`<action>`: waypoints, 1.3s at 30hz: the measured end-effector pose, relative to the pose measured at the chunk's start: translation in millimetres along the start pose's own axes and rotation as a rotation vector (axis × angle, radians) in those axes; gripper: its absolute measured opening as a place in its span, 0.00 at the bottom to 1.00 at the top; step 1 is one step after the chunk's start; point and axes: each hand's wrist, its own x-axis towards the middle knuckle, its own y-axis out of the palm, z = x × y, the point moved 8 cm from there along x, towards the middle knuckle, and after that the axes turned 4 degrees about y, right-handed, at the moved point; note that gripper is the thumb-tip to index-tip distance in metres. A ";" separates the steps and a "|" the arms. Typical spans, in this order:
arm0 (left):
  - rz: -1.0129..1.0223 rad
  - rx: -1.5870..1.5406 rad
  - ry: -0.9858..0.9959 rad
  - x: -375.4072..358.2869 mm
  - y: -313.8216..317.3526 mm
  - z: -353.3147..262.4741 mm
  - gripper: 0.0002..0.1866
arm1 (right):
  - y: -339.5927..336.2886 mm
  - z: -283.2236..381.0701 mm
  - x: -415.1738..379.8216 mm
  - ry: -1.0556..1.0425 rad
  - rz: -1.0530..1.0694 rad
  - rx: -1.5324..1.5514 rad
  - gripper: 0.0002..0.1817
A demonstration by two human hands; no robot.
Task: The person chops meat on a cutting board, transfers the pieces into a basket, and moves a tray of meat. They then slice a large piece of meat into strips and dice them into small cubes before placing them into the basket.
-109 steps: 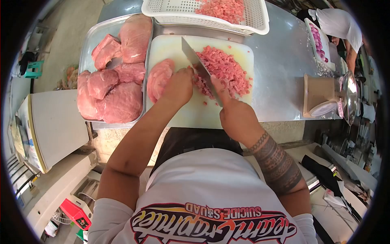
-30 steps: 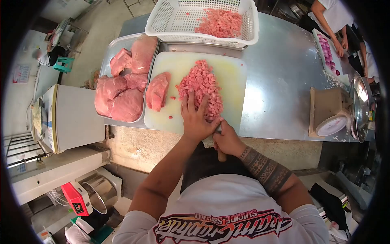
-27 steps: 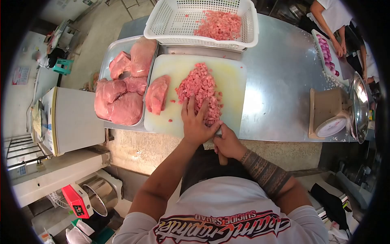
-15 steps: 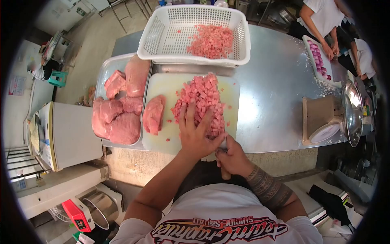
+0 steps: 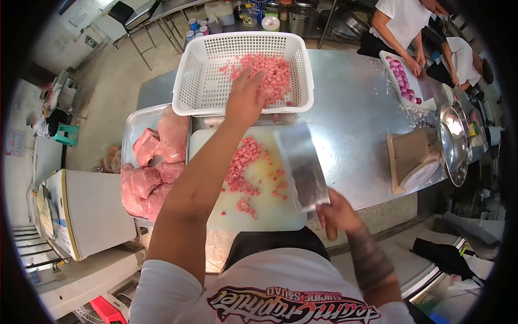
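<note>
My left hand [image 5: 246, 99] reaches over the near rim of a white perforated basket [image 5: 185, 86], its fingers apart against the diced meat [image 5: 274, 73] inside. In my right hand [image 5: 342, 211] is the handle of a cleaver [image 5: 303, 168]. Its broad blade is raised and tilted over the right side of the white cutting board [image 5: 283, 217]. A smaller pile of meat cubes [image 5: 241, 175] lies on the board, with scattered bits around it. My left forearm covers the board's left part.
Left of the board, a metal tray [image 5: 129, 121] holds large raw meat pieces [image 5: 141, 186]. A weighing scale [image 5: 418, 162] with a metal pan stands at the right. Beyond it, a person's hands [image 5: 416, 62] work at a board of purple onions [image 5: 400, 78]. Another person stands beside them.
My left hand has gone from the board to the basket, and much of the board's diced pile is gone from there. My right hand has lifted the cleaver and shifted right.
</note>
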 end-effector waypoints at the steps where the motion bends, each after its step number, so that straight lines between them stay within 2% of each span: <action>1: -0.067 -0.079 0.007 -13.5 -22.2 -9.7 0.23 | -1.1 -12.3 -20.6 0.007 -0.138 -0.029 0.19; 2: -0.091 -0.052 -0.021 -38.7 -41.5 -13.2 0.22 | -4.5 -19.8 -38.0 0.016 -0.276 -0.056 0.16; 3: -0.114 -0.027 -0.044 -66.9 -60.2 -13.3 0.20 | -13.4 -21.2 -46.4 -0.047 -0.398 -0.296 0.15; 5: 0.100 0.046 -0.320 -136.1 -56.6 27.4 0.25 | -25.8 -24.3 -63.8 -0.167 -0.639 -0.774 0.12; 8: 0.307 0.315 -0.436 -188.8 -14.4 56.4 0.34 | -25.2 9.0 -49.6 -0.139 -0.750 -0.996 0.11; 9: 0.562 0.218 -0.503 -172.3 -9.8 37.4 0.37 | -26.7 16.1 -35.7 -0.140 -0.743 -1.062 0.12; 12: 0.664 -0.136 -0.240 -175.8 15.5 13.7 0.36 | -23.5 31.8 12.4 -0.215 -0.716 -1.227 0.14; 15: 0.837 -0.437 -0.214 -196.2 7.5 -38.0 0.36 | 3.4 49.9 47.3 -0.262 -0.635 -1.323 0.14; 18: 0.642 -0.409 -0.266 -202.1 -47.1 -64.4 0.32 | 42.9 62.2 68.2 -0.464 -0.512 -1.344 0.10; 19: 0.507 -0.286 -0.253 -208.6 -69.0 -65.3 0.29 | 58.5 62.1 68.3 -0.502 -0.456 -1.368 0.10; 21: 0.309 -0.211 -0.424 -238.3 -104.3 -68.6 0.28 | 84.8 60.4 62.4 -0.576 -0.337 -1.413 0.09; 22: 0.206 -0.171 -0.507 -253.7 -121.0 -69.4 0.28 | 87.3 54.0 58.4 -0.553 -0.280 -1.410 0.09; 24: 0.229 -0.162 -0.498 -279.9 -125.3 -79.2 0.38 | 88.3 38.6 47.7 -0.503 -0.164 -1.407 0.08; 26: 0.289 -0.069 -0.462 -298.0 -121.8 -95.4 0.45 | 66.7 36.7 35.1 -0.508 -0.197 -1.296 0.17; 27: 0.321 0.000 -0.438 -300.6 -113.3 -97.8 0.55 | 52.3 37.1 27.7 -0.509 -0.214 -1.240 0.21; 29: 0.258 0.024 -0.490 -284.8 -102.0 -98.4 0.54 | 15.1 43.7 17.0 -0.321 -0.097 -0.650 0.22; 30: 0.226 0.037 -0.512 -275.9 -97.0 -93.1 0.54 | -12.0 28.2 16.7 -0.102 -0.123 -0.428 0.17; 33: 0.308 0.165 -0.437 -256.8 -67.0 -66.1 0.52 | -59.2 -0.6 4.6 0.021 -0.130 -0.260 0.17; 35: 0.412 0.002 -0.345 -244.1 -52.7 -68.8 0.51 | -78.1 -35.1 7.1 0.079 -0.127 -0.184 0.19; 37: 0.519 -0.138 -0.218 -245.9 -42.9 -81.8 0.54 | -63.9 -42.3 7.1 0.061 -0.097 -0.159 0.21; 39: 0.513 -0.184 -0.197 -254.5 -51.7 -99.6 0.55 | -45.3 -50.1 15.7 0.040 -0.035 -0.216 0.22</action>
